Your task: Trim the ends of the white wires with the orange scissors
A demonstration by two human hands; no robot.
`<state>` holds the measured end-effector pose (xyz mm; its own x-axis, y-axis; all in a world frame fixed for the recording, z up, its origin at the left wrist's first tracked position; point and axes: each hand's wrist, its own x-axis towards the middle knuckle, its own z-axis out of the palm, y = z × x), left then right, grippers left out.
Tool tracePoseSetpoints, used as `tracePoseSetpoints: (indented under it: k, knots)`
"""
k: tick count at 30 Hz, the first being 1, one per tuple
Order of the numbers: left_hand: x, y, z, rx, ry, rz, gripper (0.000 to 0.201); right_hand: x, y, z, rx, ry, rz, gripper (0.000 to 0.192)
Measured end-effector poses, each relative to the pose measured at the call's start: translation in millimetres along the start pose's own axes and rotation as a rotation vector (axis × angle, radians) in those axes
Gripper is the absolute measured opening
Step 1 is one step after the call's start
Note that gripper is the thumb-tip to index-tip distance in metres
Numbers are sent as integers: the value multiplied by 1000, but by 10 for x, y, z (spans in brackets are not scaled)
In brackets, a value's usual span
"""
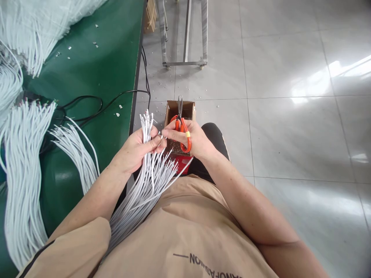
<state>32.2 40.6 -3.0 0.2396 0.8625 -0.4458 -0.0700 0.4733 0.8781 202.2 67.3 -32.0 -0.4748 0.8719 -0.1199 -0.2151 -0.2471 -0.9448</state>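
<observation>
Left hand (136, 148) clamps the white wire bundle (146, 170) at frame centre, right hand (193, 139) gripping orange scissors (182, 127) and pinching one wire tip, and loose strands could slip from that grip.

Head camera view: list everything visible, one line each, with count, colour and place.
Cable bundle: one, white, gripped in the left hand, trailing over the lap.
Scissors: one pair, orange handles, in the right hand.
Cardboard box: one, brown, on the floor ahead of the knee.
Loose cable piles: several, white, on the table at left.
Power cord: one, black, across the table edge.
Table: one, green top, left.
Metal frame: one, grey, on the floor beyond.
Floor: grey tiles, right.
Left hand: closed on the bundle.
Right hand: holds the scissors, fingertips at the cable ends.
</observation>
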Motion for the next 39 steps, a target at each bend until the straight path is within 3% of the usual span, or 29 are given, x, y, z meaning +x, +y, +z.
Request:
tracePoseSetpoints:
  k: [4, 9, 12, 15, 19, 22, 25, 28, 34, 39]
  knots:
    - [-17, 7, 39, 52, 137, -7, 37, -30, 58, 45, 10, 57, -2, 28]
    - [17, -67, 18, 222, 356, 111, 43, -168, 27, 156, -233, 175, -155, 22]
    - [37, -118, -21, 324, 427, 133, 40, -189, 5, 171, -163, 276, -152, 26]
    - [36, -129, -39, 326, 389, 108, 38, -134, 14, 150, -117, 355, -68, 25]
    - [5, -61, -55, 319, 272, 65, 33, -67, 65, 135, -173, 232, 5, 22]
    - [-24, 13, -97, 330, 120, -30, 33, -72, 84, 136, -231, 416, -59, 18]
    - [-28, 43, -147, 319, 110, -55, 38, -95, 67, 154, -327, 553, -133, 16]
    - [-7, 32, -166, 307, 159, -18, 40, -104, 56, 198, -312, 441, -109, 19]
    - [12, 18, -120, 217, 204, 23, 37, -82, 74, 257, -11, 226, 64, 17]
    - [0, 22, -96, 204, 243, 39, 39, -88, 105, 194, 37, 162, 49, 23]
